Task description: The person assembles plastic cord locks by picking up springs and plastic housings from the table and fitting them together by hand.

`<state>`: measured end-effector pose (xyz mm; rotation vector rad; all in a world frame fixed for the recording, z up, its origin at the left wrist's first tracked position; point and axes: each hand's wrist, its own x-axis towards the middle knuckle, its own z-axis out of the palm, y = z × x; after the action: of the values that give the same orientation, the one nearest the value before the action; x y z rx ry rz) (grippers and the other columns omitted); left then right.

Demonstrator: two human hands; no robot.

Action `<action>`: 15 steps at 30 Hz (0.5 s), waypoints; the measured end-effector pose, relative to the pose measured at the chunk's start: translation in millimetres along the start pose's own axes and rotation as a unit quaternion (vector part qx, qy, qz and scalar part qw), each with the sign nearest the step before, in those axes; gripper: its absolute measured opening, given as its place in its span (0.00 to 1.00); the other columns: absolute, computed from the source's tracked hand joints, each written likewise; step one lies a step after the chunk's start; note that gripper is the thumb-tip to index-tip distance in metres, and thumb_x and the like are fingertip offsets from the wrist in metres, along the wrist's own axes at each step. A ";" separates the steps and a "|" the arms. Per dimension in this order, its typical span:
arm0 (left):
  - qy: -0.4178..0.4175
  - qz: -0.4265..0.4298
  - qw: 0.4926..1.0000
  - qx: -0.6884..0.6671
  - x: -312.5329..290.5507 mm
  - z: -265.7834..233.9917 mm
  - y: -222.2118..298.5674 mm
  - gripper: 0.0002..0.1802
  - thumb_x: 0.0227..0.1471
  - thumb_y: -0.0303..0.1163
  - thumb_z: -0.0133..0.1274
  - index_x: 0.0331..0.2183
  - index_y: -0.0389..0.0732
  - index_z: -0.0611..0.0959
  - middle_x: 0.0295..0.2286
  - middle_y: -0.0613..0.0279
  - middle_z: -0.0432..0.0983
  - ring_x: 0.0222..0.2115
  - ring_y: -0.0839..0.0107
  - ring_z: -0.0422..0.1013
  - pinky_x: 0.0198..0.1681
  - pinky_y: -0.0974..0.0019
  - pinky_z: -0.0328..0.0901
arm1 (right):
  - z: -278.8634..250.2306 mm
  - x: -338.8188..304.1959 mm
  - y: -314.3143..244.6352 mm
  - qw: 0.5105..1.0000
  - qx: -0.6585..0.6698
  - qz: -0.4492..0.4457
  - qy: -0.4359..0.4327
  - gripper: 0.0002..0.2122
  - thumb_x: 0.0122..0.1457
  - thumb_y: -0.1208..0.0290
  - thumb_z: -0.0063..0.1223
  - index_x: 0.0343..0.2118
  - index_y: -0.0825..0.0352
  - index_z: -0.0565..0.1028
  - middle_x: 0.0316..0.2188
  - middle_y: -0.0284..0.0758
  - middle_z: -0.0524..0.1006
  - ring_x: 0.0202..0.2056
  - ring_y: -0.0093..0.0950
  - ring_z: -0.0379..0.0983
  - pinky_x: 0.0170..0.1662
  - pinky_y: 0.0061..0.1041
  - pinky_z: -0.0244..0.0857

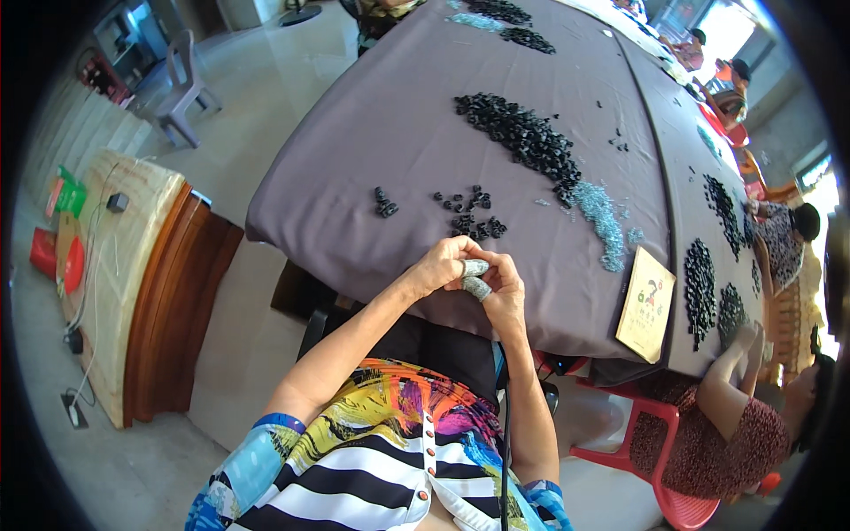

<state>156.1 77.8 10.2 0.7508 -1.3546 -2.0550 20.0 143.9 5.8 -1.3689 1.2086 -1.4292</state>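
My left hand (pixel 434 268) and my right hand (pixel 506 299) meet just over the near edge of the cloth-covered table (pixel 390 133). Both are closed, fingertips pressed together; whatever they pinch is too small or hidden to make out. Greyish wraps (pixel 476 288) cover some fingers. Right beyond my hands lie loose small black pieces (pixel 478 228), with a short cluster of stacked black pieces (pixel 384 203) to their left. Farther off spreads a long heap of black pieces (pixel 522 137), ending at a scatter of small clear bluish pieces (pixel 602 221).
A yellowish booklet (pixel 646 305) lies on the table at the right. Past it, more black piles (pixel 699 292) lie before a co-worker (pixel 735 425) on a red plastic chair (pixel 660 451). Other people sit along the far right side. A wooden cabinet (pixel 168 301) stands at my left.
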 end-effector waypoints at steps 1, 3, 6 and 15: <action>0.028 0.006 1.000 0.007 -2.5 2.4 3.3 0.09 0.49 0.27 0.49 0.34 0.35 0.72 0.22 0.66 0.70 0.14 0.84 0.60 0.13 0.81 0.53 | -1.4 1.0 1.5 1.000 0.015 0.026 -0.007 0.18 0.44 0.81 0.60 0.40 0.68 0.71 0.27 0.24 0.64 0.26 0.14 0.59 0.29 0.13 0.59; 0.087 0.013 0.996 0.024 -7.8 4.2 3.0 0.08 0.50 0.26 0.47 0.35 0.35 0.74 0.20 0.68 0.69 0.14 0.85 0.60 0.14 0.81 0.52 | -3.4 -1.0 2.3 0.999 0.034 0.029 0.002 0.18 0.44 0.80 0.61 0.41 0.68 0.71 0.28 0.24 0.65 0.26 0.14 0.59 0.29 0.12 0.59; 0.130 0.034 0.989 0.067 -19.7 0.7 16.4 0.07 0.51 0.24 0.46 0.34 0.37 0.76 0.21 0.68 0.69 0.15 0.85 0.61 0.14 0.81 0.53 | -13.3 -4.3 3.5 0.998 0.047 0.026 0.019 0.17 0.46 0.79 0.60 0.41 0.68 0.70 0.29 0.26 0.67 0.27 0.14 0.62 0.30 0.12 0.61; 0.395 0.205 0.798 0.406 -26.9 -96.0 54.0 0.05 0.44 0.21 0.51 0.29 0.38 0.77 0.25 0.60 0.74 0.30 0.67 0.69 0.35 0.66 0.64 | -77.3 -17.8 -10.7 0.957 -0.229 -0.036 0.174 0.09 0.47 0.86 0.51 0.32 0.70 0.73 0.24 0.35 0.72 0.25 0.22 0.69 0.31 0.19 0.64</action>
<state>250.9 19.7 32.5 1.3164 -1.6234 -0.5845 -54.4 171.8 15.4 -1.5136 1.8239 -1.5444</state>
